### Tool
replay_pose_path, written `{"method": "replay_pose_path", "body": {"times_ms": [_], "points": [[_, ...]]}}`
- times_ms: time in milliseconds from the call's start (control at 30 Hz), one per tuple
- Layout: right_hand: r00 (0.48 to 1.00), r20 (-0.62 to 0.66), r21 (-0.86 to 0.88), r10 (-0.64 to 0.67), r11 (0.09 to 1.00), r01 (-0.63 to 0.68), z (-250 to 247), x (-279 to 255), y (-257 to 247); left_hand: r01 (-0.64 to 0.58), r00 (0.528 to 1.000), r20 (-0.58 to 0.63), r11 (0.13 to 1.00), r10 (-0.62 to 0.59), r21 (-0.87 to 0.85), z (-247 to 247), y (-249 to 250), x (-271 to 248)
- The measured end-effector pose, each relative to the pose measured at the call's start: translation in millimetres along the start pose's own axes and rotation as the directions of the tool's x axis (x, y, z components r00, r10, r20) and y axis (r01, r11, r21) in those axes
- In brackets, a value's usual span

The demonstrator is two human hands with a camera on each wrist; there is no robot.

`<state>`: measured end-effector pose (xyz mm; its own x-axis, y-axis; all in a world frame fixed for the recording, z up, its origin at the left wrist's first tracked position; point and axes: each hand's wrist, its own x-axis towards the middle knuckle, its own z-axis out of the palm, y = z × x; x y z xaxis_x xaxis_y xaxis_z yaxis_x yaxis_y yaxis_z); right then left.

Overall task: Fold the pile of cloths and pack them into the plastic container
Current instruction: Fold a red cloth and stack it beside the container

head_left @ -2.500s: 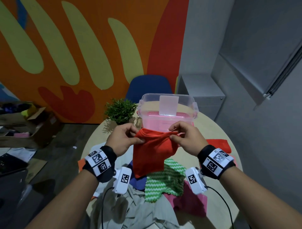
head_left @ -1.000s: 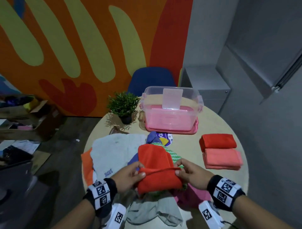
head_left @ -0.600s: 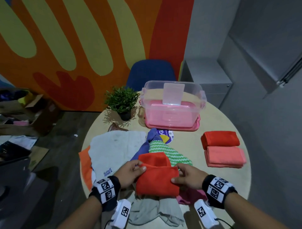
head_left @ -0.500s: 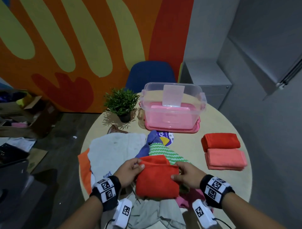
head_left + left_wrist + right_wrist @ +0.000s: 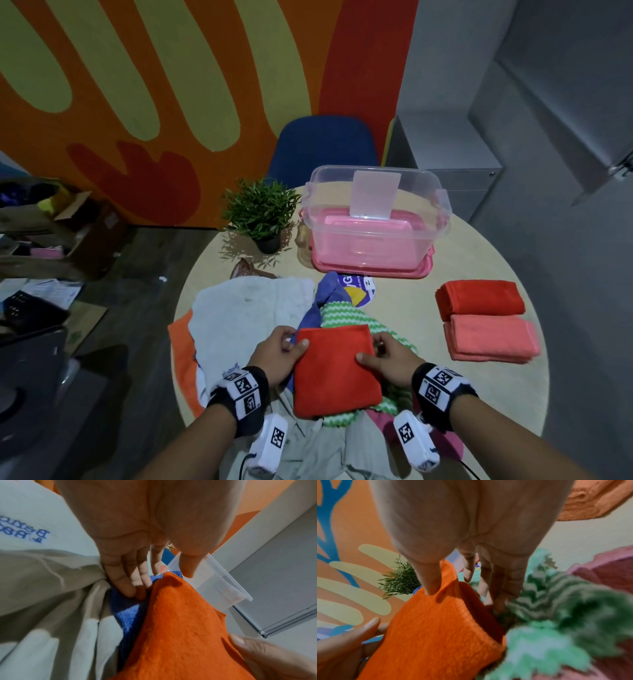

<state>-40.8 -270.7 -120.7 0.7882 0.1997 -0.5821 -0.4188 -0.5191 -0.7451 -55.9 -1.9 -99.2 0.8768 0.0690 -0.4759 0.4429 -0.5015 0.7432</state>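
A folded red cloth lies flat on the cloth pile at the table's near edge. My left hand pinches its left edge, thumb on top and fingers tucked beneath. On the opposite edge my right hand holds it the same way, its thumb pressing the top. Under it lie a green zigzag cloth, a blue cloth, a white cloth and a beige cloth. The clear plastic container stands open at the table's far side on its pink lid.
Two folded cloths, one red and one coral, lie side by side at the right of the round table. A small potted plant stands left of the container. A blue chair is behind the table.
The red cloth came down from in front of the container onto the pile and was folded over. It now lies as a flat rectangle, with both hands at its side edges.
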Motion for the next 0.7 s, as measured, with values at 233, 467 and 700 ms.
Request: {"method": "replay_pose_path", "body": {"times_ms": [233, 467, 700], "points": [[0.998, 0.060, 0.256, 0.002, 0.967, -0.017, 5.0, -4.0, 2.9, -0.050, 0.997, 0.027, 0.914, 0.066, -0.402, 10.4, -14.2, -3.2], [0.996, -0.032, 0.356, -0.078, 0.931, 0.084, 24.5, -7.7, -7.2, -0.208, 0.978, -0.077, 0.930, 0.194, -0.302, 9.1, -14.4, -0.1], [0.992, -0.041, 0.262, -0.116, 0.957, 0.122, 23.9, -11.0, -11.6, -0.225, 0.973, -0.113, 0.929, 0.200, -0.293, -6.3, -17.3, 4.2]]}}
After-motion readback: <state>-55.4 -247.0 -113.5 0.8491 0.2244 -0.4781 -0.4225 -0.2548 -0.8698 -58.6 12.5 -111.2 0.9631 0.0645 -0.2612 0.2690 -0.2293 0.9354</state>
